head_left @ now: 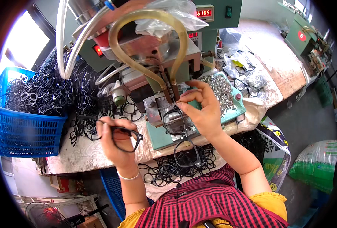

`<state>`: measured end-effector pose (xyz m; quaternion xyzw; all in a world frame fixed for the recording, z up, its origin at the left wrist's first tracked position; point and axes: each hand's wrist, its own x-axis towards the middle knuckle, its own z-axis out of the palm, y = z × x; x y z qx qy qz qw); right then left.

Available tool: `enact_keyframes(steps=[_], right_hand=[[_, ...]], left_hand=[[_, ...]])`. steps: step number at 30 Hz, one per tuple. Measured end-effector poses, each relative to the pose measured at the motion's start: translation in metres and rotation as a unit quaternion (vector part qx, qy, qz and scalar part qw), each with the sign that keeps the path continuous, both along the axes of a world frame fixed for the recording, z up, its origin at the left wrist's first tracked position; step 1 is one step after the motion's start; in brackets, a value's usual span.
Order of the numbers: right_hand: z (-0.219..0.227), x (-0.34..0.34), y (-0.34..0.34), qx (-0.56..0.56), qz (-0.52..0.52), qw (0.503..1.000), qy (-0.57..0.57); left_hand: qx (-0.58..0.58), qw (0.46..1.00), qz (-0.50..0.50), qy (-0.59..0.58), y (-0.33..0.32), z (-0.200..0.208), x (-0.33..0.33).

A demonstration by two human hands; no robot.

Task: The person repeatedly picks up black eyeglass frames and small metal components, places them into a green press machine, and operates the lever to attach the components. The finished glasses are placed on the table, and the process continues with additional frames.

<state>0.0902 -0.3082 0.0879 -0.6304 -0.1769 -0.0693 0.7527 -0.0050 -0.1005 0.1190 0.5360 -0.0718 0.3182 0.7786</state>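
Left of centre, the left hand clasps a black eyeglass frame. At centre, the right hand has fingertips close together at a second frame; whether clamped, I cannot tell.

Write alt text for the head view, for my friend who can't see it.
A person's right hand touches a black glasses frame at a bench machine, while the left hand holds a second frame. A blue basket heaped with black frames stands at left; a pale green tray of small shiny pieces sits at right.
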Motion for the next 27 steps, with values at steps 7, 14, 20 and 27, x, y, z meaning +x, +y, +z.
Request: enact_keyframes(steps=[7,14,20,27], right_hand=[[0.024,-0.011,0.005,0.038,0.057,0.997,0.043],[0.032,-0.013,-0.036,-0.104,0.137,0.985,-0.032],[-0.062,0.041,-0.093,-0.496,-0.259,0.814,-0.158],[-0.069,0.048,-0.089,-0.412,-0.171,0.845,-0.296]], left_hand=[[0.256,0.942,0.21,-0.05,-0.038,0.065,0.027],[0.017,0.919,-0.285,0.273,-0.062,0.055,-0.023],[-0.183,0.802,-0.384,0.419,-0.084,0.016,-0.002],[-0.197,0.824,-0.357,0.393,-0.091,0.006,0.002]])
